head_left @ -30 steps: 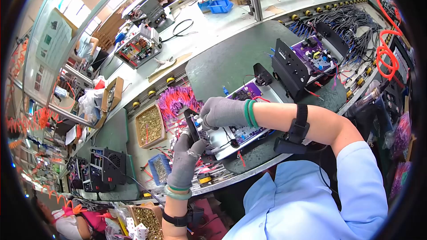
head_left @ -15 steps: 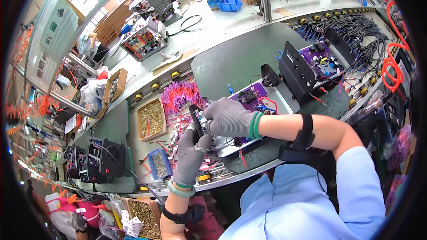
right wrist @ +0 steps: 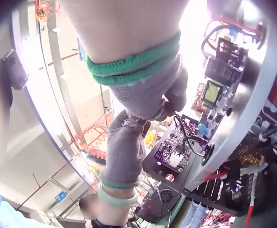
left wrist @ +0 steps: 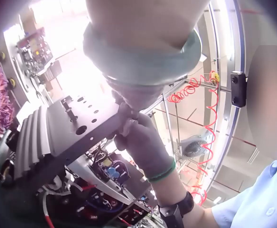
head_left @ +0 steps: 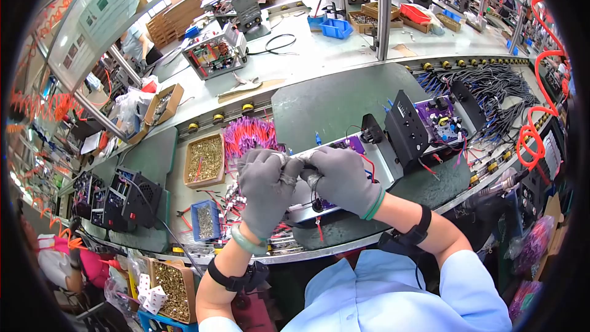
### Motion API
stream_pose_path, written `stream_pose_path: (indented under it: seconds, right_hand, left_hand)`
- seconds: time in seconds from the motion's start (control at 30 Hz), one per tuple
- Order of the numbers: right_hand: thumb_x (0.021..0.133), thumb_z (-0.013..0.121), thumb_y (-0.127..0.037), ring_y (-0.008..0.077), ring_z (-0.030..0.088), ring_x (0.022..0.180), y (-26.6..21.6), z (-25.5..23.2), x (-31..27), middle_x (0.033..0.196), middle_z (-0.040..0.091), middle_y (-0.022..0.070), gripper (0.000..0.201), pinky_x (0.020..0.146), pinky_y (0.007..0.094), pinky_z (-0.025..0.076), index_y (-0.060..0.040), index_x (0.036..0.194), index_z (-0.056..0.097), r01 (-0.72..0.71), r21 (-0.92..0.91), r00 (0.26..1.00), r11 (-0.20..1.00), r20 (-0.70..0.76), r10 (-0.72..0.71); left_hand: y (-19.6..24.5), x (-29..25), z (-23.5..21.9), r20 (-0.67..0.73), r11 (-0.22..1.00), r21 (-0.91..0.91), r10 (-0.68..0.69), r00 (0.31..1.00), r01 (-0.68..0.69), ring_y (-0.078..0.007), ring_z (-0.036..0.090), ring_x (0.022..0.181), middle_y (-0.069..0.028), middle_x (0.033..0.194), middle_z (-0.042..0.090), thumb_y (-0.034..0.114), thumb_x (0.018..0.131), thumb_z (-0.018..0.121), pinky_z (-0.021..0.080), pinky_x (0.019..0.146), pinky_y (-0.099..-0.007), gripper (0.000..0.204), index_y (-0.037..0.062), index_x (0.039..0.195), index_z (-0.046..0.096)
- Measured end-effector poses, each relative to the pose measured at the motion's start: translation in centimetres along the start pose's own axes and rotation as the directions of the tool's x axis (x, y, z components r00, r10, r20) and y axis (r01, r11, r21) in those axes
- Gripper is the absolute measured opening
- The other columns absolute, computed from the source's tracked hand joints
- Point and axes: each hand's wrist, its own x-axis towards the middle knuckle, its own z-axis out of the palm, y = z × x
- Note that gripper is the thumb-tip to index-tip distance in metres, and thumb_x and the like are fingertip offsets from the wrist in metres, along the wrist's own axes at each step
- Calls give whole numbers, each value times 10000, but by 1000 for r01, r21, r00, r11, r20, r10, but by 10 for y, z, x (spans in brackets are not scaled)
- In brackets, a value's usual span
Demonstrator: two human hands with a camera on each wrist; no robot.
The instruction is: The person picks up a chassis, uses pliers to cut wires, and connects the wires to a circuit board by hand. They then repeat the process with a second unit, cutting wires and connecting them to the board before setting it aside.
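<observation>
Both hands wear grey gloves and meet over the left end of an open metal chassis (head_left: 388, 161). The left hand (head_left: 264, 189) has curled fingers, its thumb pointing to the right hand. My right hand (head_left: 345, 178) is also curled, its fingertips right against the left hand's. In the left wrist view the two hands meet at the corner of a black end panel (left wrist: 57, 134) with holes and ribs. I cannot tell what the fingertips pinch there. A purple circuit board (right wrist: 174, 148) sits in the chassis, and a black wire (right wrist: 183, 130) loops close below the right fingers.
A second chassis with a black panel (head_left: 407, 124) stands to the right, before a heap of grey cables (head_left: 501, 95). Left lie pink wires (head_left: 249, 137), a box of brass-coloured parts (head_left: 204, 158) and a blue tray (head_left: 204, 221). A red coiled hose (head_left: 531, 95) hangs at right.
The left hand has risen toward the right hand, which has shifted right and turned. The black end panel, seen between the hands before, is now hidden in the head view. The head view has tilted up.
</observation>
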Motion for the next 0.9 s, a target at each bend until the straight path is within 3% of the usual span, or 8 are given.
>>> stream_pose_path:
  seconds: [0.13, 0.2, 0.23, 0.3, 0.33, 0.37, 0.43, 0.9]
  right_hand:
    - [811, 699, -160, 320, 694, 799, 2, 2, 4, 827, 671, 105, 99, 713, 467, 549, -119, 900, 699, -5, 23, 999, 1000, 37, 4]
    - [799, 720, -158, 302, 696, 781, 15, 6, 18, 823, 682, 84, 134, 677, 430, 559, -146, 930, 747, 130, -87, 987, 988, 103, -120]
    - [799, 720, -158, 302, 696, 781, 18, 11, 20, 823, 682, 84, 134, 677, 430, 559, -146, 930, 747, 114, -86, 990, 990, 97, -105]
    - [800, 693, -161, 300, 699, 833, 19, 20, 25, 854, 689, 69, 106, 740, 442, 545, -153, 895, 740, 104, -214, 950, 971, 310, -34]
    - [781, 691, -165, 270, 694, 910, 15, 21, 28, 894, 693, 48, 124, 838, 444, 512, -164, 894, 743, 183, -276, 919, 944, 388, -64]
    - [764, 698, -159, 244, 682, 954, 16, 29, 25, 901, 688, 44, 126, 906, 443, 476, -170, 882, 739, 244, -283, 928, 928, 346, -138]
    - [768, 692, -153, 245, 674, 986, 10, 36, 25, 914, 686, 53, 117, 939, 452, 451, -153, 878, 731, 204, -294, 916, 934, 394, -76]
    - [757, 690, -136, 298, 713, 870, 1, 44, 25, 852, 708, 117, 104, 848, 457, 512, -100, 848, 724, 160, -306, 901, 938, 433, -12]
  left_hand:
    - [-13, -8, -2, 265, 950, -115, -253, 930, 291, -264, 633, 846, -116, 846, 677, 169, 935, 695, 481, 784, -392, 177, 36, 819, 710]
    - [-21, -12, -1, -72, 961, -249, -144, 987, 122, -275, 655, 935, -139, 987, 693, 156, 914, 728, 507, 843, -373, 222, 14, 1081, 696]
    - [-24, -17, -6, -56, 961, -251, -138, 989, 119, -275, 655, 935, -139, 987, 693, 156, 914, 728, 507, 843, -373, 222, 14, 1081, 696]
    - [-30, -29, -16, 389, 651, -486, -437, 811, 583, -200, 631, 1039, -129, 1158, 653, 105, 909, 712, 502, 915, -335, 542, -25, 1396, 511]
    - [-25, -32, -26, 618, 530, -491, -348, 705, 692, -164, 595, 1055, -105, 1207, 603, 123, 910, 682, 499, 924, -306, 679, -37, 1495, 375]
    - [-18, -40, -29, 727, 368, -450, -379, 573, 814, -135, 593, 1050, -68, 1181, 604, 150, 933, 605, 494, 938, -290, 519, -26, 1398, 456]
    - [-6, -49, -36, 752, 150, -484, -433, 497, 862, -160, 624, 1034, -81, 1171, 600, 188, 922, 604, 521, 922, -310, 526, -14, 1387, 465]
    - [-6, -52, -30, 707, 250, -469, -469, 530, 847, -165, 636, 969, -92, 1120, 628, 245, 910, 605, 542, 851, -336, 489, -23, 1309, 515]
